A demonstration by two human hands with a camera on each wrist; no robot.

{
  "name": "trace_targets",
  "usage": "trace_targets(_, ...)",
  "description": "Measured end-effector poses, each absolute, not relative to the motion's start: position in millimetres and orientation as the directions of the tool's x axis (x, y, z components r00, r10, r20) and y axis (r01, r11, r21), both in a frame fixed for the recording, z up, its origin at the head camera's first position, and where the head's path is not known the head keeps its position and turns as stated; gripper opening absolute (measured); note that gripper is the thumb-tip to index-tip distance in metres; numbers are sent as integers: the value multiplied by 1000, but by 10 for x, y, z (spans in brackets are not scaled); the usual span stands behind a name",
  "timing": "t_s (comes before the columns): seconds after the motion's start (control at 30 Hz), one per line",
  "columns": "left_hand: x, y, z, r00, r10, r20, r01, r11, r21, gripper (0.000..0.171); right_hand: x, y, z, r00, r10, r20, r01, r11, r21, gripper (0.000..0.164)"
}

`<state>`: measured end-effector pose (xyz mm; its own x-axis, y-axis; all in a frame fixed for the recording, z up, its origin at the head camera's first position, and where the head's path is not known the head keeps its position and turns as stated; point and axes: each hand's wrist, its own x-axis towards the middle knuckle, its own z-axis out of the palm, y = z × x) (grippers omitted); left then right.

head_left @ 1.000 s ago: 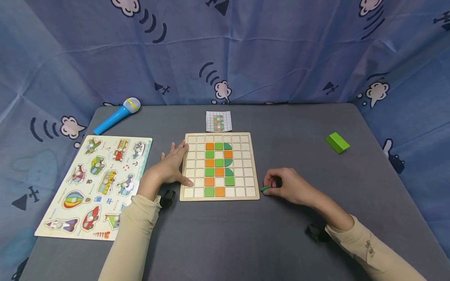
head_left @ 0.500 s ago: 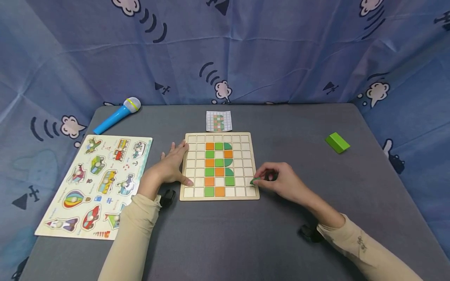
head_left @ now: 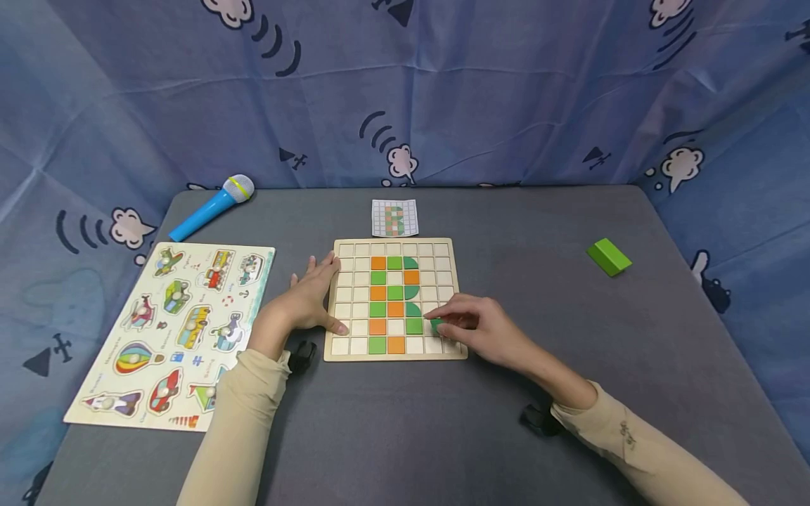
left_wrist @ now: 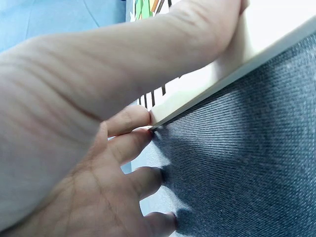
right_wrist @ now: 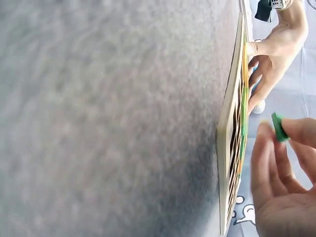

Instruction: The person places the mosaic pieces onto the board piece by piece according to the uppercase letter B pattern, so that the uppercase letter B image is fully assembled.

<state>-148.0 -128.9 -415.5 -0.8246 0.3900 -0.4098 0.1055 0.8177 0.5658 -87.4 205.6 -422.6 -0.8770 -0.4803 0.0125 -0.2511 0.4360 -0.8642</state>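
My left hand (head_left: 297, 301) rests at the left side of a wooden grid board (head_left: 395, 358), thumb on its top face. In the left wrist view, the fingertips touch the board's edge (left_wrist: 200, 98). With thumb and fingers, my right hand (head_left: 484, 327) pinches a small dark green tile (right_wrist: 280, 127) over the board's right part. In the head view, fingers partly hide that tile. Orange, light green and rounded dark green tiles lie in the middle columns, among them an orange tile (head_left: 395, 345) in the bottom row.
Behind the board lies a pattern card (head_left: 394, 218) with a similar coloured design. A picture puzzle board (head_left: 167, 337) lies at the left, under the left sleeve. Further back is a blue toy microphone (head_left: 209, 211). A green block (head_left: 609, 257) lies at the right.
My right hand has moved left from the table beside the board to above its right columns, carrying the dark green tile. The left hand has stayed in place.
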Motion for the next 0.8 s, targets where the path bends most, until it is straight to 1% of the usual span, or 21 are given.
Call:
trace_targets(0.13, -1485, -1292, -4168, -825, 390, -408, 109, 819, 563, 130, -871, 1997, -4245, -885, -466, 13, -238, 427, -873, 14)
trace_targets(0.23, -1486, -1295, -4174, -826, 391, -406, 112, 820, 561, 130, -863, 1943, -4268, -896, -444, -9, -196, 413, -890, 8)
trace_targets(0.4, -1485, -1299, -4176, -826, 393, -404, 112, 818, 565, 131, -831, 1849, -4315, -911, -409, -45, -147, 426, -893, 7)
trace_targets(0.5, -1483, -1296, -4175, -827, 393, -403, 111, 816, 568, 131, -811, 1797, -4327, -921, -387, -54, -144, 464, -874, 8)
trace_targets(0.67, -1481, -1291, -4168, -827, 390, -406, 107, 817, 567, 131, -792, 1720, -4316, -934, -349, -82, -144, 575, -806, 8)
trace_targets(0.8, -1480, -1290, -4168, -827, 391, -405, 109, 817, 566, 131, -793, 1679, -4316, -936, -339, -93, -144, 612, -777, 8)
